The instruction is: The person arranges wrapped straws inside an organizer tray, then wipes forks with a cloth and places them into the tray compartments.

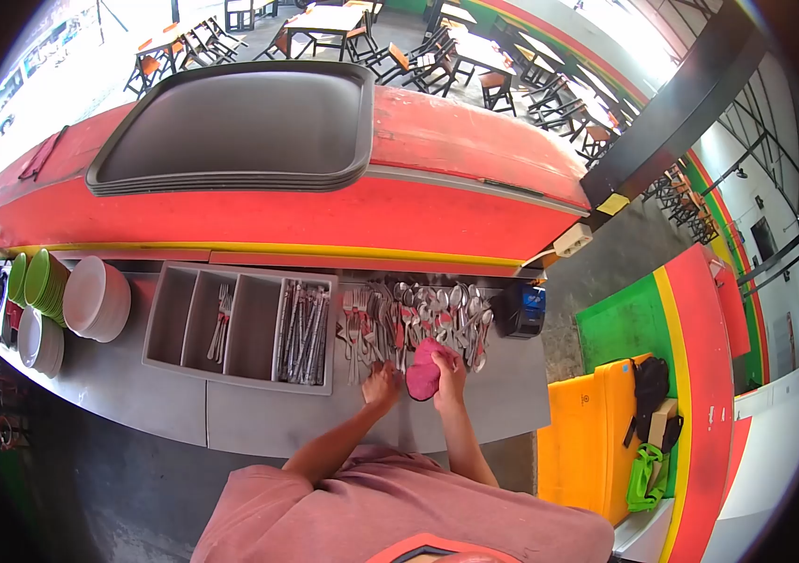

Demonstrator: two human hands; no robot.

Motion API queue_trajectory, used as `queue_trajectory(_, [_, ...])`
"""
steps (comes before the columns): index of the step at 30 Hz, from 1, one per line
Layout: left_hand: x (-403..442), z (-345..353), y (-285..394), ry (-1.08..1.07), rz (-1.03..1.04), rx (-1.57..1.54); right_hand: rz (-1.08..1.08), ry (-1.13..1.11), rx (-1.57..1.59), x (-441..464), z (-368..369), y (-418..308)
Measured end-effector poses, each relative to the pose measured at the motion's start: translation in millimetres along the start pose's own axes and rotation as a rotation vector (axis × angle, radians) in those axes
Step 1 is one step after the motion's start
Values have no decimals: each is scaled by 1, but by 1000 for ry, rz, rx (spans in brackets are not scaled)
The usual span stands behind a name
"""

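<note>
My right hand [450,377] is closed on a bunched pink cloth [423,377] above the near side of the loose cutlery. To its left, my left hand [382,386] has its fingers curled together at the near ends of the utensils; what they hold, if anything, is hidden. Loose forks [356,305] lie at the left of the spread, and spoons [444,302] lie to the right. Left of my hands stands a grey cutlery tray [254,328] with long compartments. One holds a few forks [220,324], and the rightmost is filled with knives [303,338].
White bowls [97,298], green bowls [44,283] and stacked white plates [40,342] stand at the left. Stacked dark trays [240,127] rest on the red ledge [474,141] ahead. A black-and-blue box [520,311] sits right of the cutlery, with a yellow container [582,441] beyond the counter.
</note>
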State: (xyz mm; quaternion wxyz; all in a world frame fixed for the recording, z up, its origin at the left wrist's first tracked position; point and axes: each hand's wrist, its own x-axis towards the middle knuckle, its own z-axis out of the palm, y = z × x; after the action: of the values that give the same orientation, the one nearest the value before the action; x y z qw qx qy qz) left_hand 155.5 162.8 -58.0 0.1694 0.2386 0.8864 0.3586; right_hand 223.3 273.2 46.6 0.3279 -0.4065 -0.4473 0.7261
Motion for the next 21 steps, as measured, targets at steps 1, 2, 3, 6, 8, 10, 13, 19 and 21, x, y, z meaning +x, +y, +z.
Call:
queue_trajectory(1, [-1,0,0,-1,-2,-3,-12,13,8,1,-4,-3])
queue_trajectory(2, [-1,-1,-1,3,15,0,-23,29,11,2,-8,-5])
queue_trajectory(3, [-1,-3,-2,7,31,6,-32,45,14,2,-13,-6])
queue_trajectory(6, [-2,1,-7,46,65,-13,-20,85,55,5,-28,1])
queue_trajectory(8, [-3,2,-11,93,90,-53,-8,108,71,3,-30,3])
queue_trajectory(10, [-4,2,-14,151,124,-111,-7,132,67,0,-33,4])
queue_trajectory(13, [-9,-2,-15,107,65,-174,-14,98,44,-3,-34,8])
queue_trajectory(19, [-16,-4,-14,83,59,-152,-7,81,97,-2,-33,17])
queue_trajectory(21, [-17,-3,-17,76,67,-177,-6,85,104,-4,-33,17])
